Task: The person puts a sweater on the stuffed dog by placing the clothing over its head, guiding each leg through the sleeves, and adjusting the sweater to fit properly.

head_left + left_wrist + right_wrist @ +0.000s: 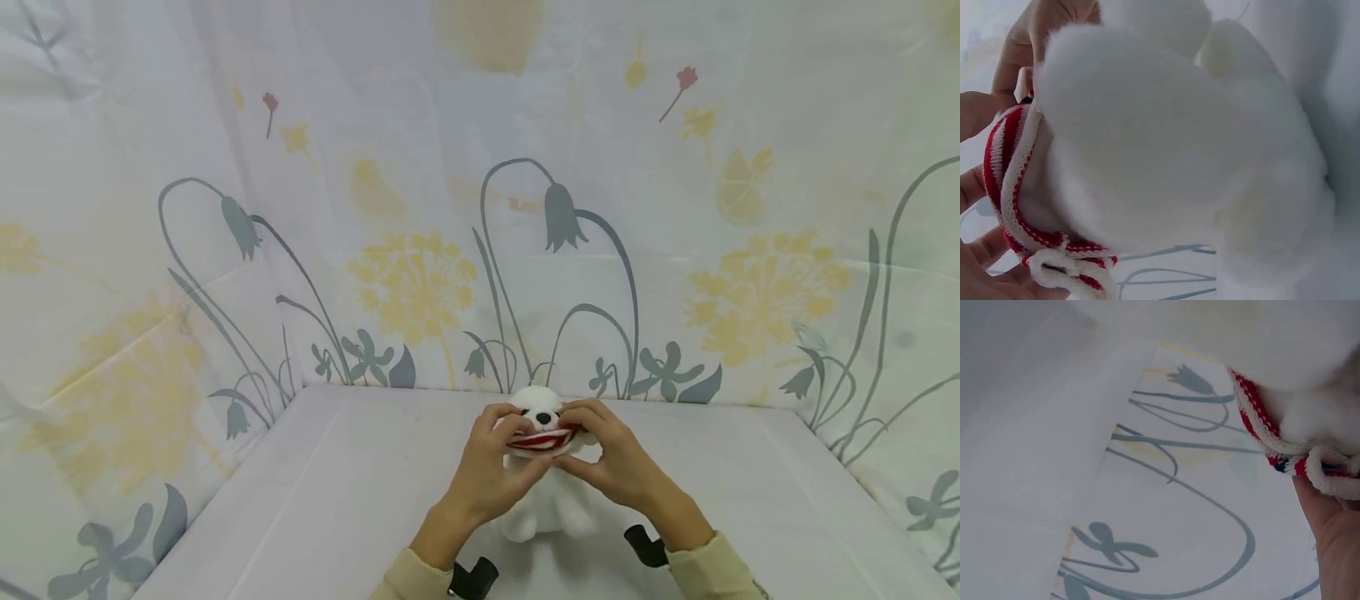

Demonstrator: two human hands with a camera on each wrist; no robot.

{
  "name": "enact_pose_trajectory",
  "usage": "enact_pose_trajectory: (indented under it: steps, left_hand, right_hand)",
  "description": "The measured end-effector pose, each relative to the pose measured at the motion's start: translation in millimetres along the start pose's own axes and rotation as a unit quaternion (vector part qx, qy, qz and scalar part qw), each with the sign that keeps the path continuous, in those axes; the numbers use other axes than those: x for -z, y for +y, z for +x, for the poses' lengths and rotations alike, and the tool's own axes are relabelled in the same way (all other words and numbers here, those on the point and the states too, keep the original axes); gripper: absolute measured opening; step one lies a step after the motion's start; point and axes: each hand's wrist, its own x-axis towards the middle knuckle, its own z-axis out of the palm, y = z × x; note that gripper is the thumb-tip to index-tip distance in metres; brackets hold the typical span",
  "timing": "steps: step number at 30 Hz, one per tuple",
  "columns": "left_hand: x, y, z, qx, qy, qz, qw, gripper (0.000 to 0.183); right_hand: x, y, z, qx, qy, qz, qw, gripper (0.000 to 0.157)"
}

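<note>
A white plush toy [534,402] with a black nose sits upright on the table, facing me. Across its head, just below the nose, runs a red-and-white striped knitted band [542,442]. My left hand [491,462] grips one side of the band, fingers over the upper edge and thumb below. On the other side my right hand [611,454] holds it the same way, the two thumbs almost meeting under it. The left wrist view shows the band's white trim and a loop of knit [1054,270] hanging beside the fluffy body [1147,137].
A white cloth covers the table [360,467]. Behind it hangs a curtain [420,150] printed with grey and yellow flowers. Black camera mounts [474,578] jut from both wrists near the toy's feet.
</note>
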Motion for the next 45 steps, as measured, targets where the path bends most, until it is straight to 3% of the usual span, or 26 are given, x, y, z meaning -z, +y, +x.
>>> enact_pose_trajectory:
  steps: [2, 5, 9, 13, 24, 29, 34, 40, 45]
  left_hand:
    - [0.8, 0.4, 0.7, 0.004, -0.001, 0.0, 1.0, 0.025]
    - [1.3, -0.1, 2.5, 0.018, 0.013, -0.006, 0.9997, 0.015]
    - [2.8, -0.9, 2.4, 0.054, 0.022, -0.023, 0.998, 0.009]
    - [4.6, -0.8, 1.1, 0.077, 0.013, -0.03, 0.9965, 0.015]
    - [4.3, 0.8, 1.0, 0.067, 0.021, -0.005, 0.9975, 0.028]
    - [1.5, -0.3, 0.0, 0.068, 0.027, -0.007, 0.9973, 0.037]
    - [-1.9, -2.4, -2.6, 0.103, 0.045, -0.002, 0.9937, 0.049]
    - [-3.1, -1.3, -5.2, 0.163, 0.041, 0.059, 0.984, 0.052]
    - [-1.9, 0.1, -5.0, 0.209, 0.039, 0.137, 0.9676, 0.063]
  right_hand:
    - [-0.7, 1, 0, -0.006, 0.004, 0.002, 1.0, 0.047]
    - [-2.6, 2, 1, -0.019, 0.015, 0.018, 1.0, 0.034]
    - [-6.4, 2, 2, -0.031, 0.027, 0.034, 0.999, 0.026]
    - [-10.2, 4, 0, -0.041, 0.039, 0.017, 0.998, 0.034]
    - [-14.6, 2, 0, -0.04, 0.111, -0.045, 0.992, 0.041]
    - [-14.0, -1, -1, -0.062, 0.109, -0.09, 0.988, 0.043]
    - [-12.2, -3, -2, -0.076, 0.079, -0.09, 0.99, 0.045]
    - [-11.0, -1, -2, -0.075, 0.066, -0.071, 0.993, 0.047]
    - [-10.7, 2, -5, -0.056, 0.079, -0.091, 0.991, 0.048]
